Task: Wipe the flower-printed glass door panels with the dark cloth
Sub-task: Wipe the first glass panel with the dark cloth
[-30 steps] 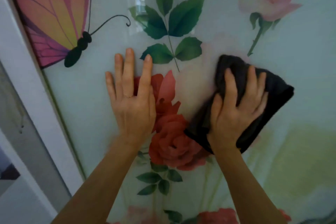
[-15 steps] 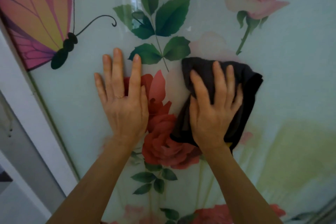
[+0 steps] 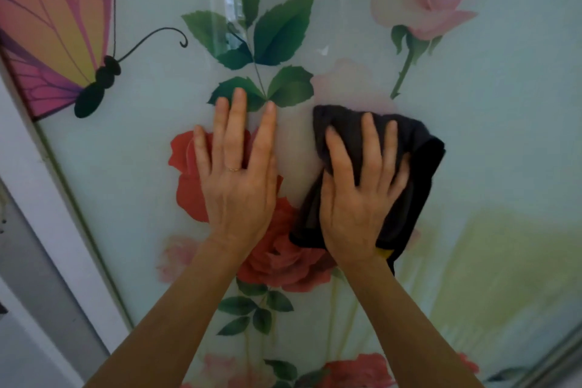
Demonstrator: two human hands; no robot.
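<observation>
Now right hand (image 3: 359, 198) pressing flat on dark cloth (image 3: 420, 167), slid leftward beside left hand (image 3: 239, 189), still flat on glass panel (image 3: 504, 135)

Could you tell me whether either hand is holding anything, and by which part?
The right hand presses the dark cloth, at its middle, against the glass panel with spread fingers, no curled grip. The left hand holds nothing.

Head-worn view (close, facing door panel (image 3: 504, 142))
</observation>
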